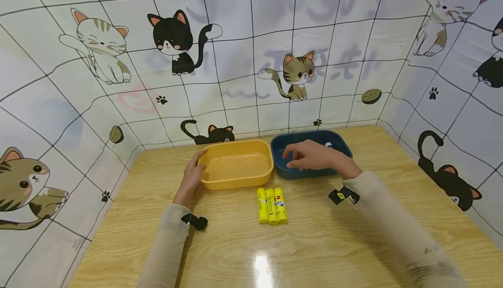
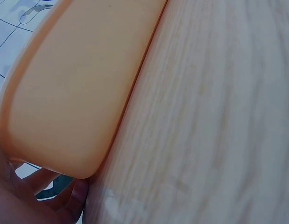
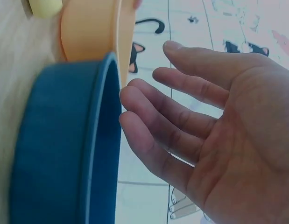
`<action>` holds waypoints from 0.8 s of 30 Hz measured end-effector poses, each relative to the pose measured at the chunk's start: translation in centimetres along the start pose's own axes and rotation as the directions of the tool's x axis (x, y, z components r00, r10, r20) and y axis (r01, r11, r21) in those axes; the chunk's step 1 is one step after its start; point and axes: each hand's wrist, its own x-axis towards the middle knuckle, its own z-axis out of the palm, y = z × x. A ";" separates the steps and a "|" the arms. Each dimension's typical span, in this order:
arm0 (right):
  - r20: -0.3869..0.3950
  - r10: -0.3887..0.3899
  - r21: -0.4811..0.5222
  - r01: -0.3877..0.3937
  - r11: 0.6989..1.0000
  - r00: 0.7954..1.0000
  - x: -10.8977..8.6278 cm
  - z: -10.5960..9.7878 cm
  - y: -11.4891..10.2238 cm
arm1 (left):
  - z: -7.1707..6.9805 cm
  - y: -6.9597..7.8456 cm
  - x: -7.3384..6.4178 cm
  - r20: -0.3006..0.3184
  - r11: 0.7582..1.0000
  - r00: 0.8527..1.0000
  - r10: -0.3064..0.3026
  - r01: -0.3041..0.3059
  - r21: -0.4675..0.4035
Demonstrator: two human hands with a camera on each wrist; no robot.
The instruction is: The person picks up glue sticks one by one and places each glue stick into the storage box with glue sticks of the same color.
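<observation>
My left hand grips the left end of an empty yellow plastic bin, its fingers at the rim. In the left wrist view, the fingers curl at the bin's corner. My right hand hovers over the blue bin, fingers loosely bent and nothing held. The right wrist view shows the palm of that hand beside the blue bin's rim. Three yellow glue sticks lie side by side in front of the two bins.
A small white-and-dark item shows inside the blue bin, partly hidden by the right hand. The bins stand side by side near the back of the wooden table. A cat-patterned sheet rises behind and at both sides.
</observation>
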 end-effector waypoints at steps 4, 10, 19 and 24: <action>-0.005 -0.020 0.024 0.021 0.999 1.000 -0.6 1.0 -0.7 | 0.0 0.0 0.0 0.003 1.000 1.000 0.000 0.000 0.002; -0.022 -0.035 0.072 0.036 0.997 0.999 -1.5 2.4 -0.9 | -0.1 0.1 -0.2 0.016 1.000 1.000 -0.015 0.015 0.005; -0.001 -0.021 0.129 0.021 0.991 1.000 -1.8 4.9 -0.5 | -0.1 0.0 0.0 0.010 1.000 1.000 -0.018 0.018 -0.003; 0.012 -0.001 0.108 0.000 0.994 1.000 -1.6 5.9 -0.4 | 0.0 0.0 0.0 0.011 1.000 1.000 -0.022 0.022 -0.009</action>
